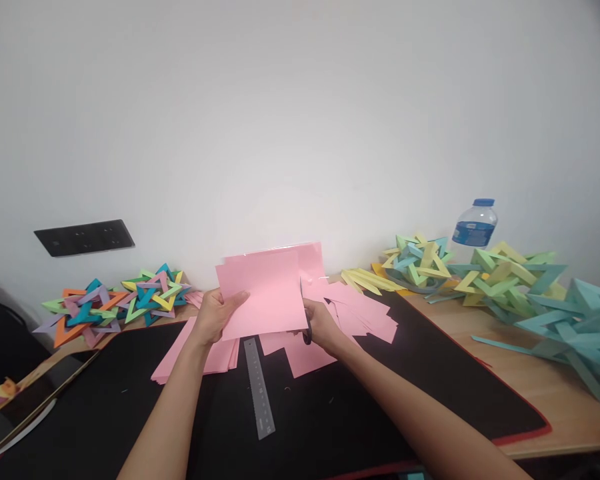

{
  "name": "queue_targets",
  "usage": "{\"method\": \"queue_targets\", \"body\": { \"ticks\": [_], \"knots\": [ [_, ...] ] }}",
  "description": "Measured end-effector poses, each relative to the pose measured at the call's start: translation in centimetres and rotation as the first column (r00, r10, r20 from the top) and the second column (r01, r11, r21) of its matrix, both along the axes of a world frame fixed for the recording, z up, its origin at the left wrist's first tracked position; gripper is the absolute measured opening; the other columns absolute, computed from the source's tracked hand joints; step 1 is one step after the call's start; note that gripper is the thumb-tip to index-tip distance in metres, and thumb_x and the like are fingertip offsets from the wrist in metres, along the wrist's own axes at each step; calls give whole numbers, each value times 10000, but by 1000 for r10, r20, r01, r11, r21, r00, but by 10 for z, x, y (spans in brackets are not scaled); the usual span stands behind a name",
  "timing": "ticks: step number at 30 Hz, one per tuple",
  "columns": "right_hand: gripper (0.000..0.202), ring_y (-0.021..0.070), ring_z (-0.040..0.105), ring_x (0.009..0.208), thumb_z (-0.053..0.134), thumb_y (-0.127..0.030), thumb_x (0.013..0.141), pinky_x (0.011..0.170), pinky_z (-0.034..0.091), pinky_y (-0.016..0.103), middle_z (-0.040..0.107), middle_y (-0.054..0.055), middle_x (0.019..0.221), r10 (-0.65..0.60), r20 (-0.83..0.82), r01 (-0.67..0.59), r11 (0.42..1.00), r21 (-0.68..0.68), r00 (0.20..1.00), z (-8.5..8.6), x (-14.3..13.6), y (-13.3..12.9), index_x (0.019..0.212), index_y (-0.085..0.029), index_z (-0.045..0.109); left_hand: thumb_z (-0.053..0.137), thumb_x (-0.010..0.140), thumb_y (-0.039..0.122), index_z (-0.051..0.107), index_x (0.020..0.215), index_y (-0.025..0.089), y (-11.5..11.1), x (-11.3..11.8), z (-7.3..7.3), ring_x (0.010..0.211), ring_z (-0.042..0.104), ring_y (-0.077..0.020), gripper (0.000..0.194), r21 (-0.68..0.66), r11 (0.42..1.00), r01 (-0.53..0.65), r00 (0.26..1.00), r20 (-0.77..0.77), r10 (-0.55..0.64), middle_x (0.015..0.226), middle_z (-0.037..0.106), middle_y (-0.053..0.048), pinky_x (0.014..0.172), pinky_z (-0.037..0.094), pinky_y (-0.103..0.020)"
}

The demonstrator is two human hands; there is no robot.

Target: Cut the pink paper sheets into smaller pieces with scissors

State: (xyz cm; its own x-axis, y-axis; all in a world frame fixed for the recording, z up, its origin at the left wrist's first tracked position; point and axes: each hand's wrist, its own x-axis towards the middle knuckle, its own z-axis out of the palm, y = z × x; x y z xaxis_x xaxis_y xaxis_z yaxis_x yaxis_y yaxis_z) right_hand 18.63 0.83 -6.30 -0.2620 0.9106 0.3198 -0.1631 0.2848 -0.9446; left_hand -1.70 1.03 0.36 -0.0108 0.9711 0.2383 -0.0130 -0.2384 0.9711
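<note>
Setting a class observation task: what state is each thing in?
Pink sheet, held raised
Scissors, held, blade opening unclear
Left hand, gripping
Right hand, gripping
Ruler, lying flat
Left pink pile, stacked
Right pink papers, loosely spread
Bottle, capped
Paper models, interlocked

The paper (pixel 263 293) is plain pink, the mat (pixel 360 420) black edged in red, the ruler (pixel 259 390) grey.

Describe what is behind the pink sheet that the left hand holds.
More pink paper shows past the sheet at top and right, then the wall; what the sheet covers is hidden.
</note>
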Motion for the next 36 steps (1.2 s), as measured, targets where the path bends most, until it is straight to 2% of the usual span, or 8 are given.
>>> {"method": "queue_targets", "body": {
  "ticks": [10, 18, 28, 36],
  "knots": [
    [220, 108, 517, 438, 468, -149, 568, 402, 390, 206, 561, -26, 468, -55, 16, 56, 995, -80, 998, 3, -2, 0, 741, -138, 604, 809, 548, 327, 716, 851, 84, -1, 0, 1, 687, 667, -209, 400, -12, 1000, 13, 1000, -3, -13, 880, 735, -125, 568, 519, -271],
    [210, 121, 546, 498, 505, -120, 557, 460, 432, 228, 594, -14, 523, -1, 8, 1, 1000, 3, 1000, 4, 0, -1, 747, -148, 590, 824, 519, 333, 719, 872, 86, -1, 0, 2, 769, 676, -252, 444, 14, 1000, -10, 1000, 14, 9, 940, 724, -143, 636, 535, -314],
    [150, 110, 519, 444, 481, -102, 542, 433, 409, 218, 557, -32, 464, -27, 22, 29, 997, -66, 999, 7, 0, -3, 663, -158, 550, 810, 560, 315, 725, 855, 107, -1, -1, 1, 733, 678, -214, 370, 12, 1000, 12, 1000, 7, -12, 922, 732, -118, 621, 531, -276],
    [159, 98, 482, 406, 450, -108, 531, 411, 388, 215, 541, -36, 439, -43, -5, 43, 994, -96, 999, 9, -2, -4, 649, -156, 546, 810, 559, 318, 725, 860, 106, 0, -1, 0, 762, 680, -229, 378, 19, 1000, 14, 1000, 8, -14, 939, 728, -122, 641, 537, -289]
  ]
}}
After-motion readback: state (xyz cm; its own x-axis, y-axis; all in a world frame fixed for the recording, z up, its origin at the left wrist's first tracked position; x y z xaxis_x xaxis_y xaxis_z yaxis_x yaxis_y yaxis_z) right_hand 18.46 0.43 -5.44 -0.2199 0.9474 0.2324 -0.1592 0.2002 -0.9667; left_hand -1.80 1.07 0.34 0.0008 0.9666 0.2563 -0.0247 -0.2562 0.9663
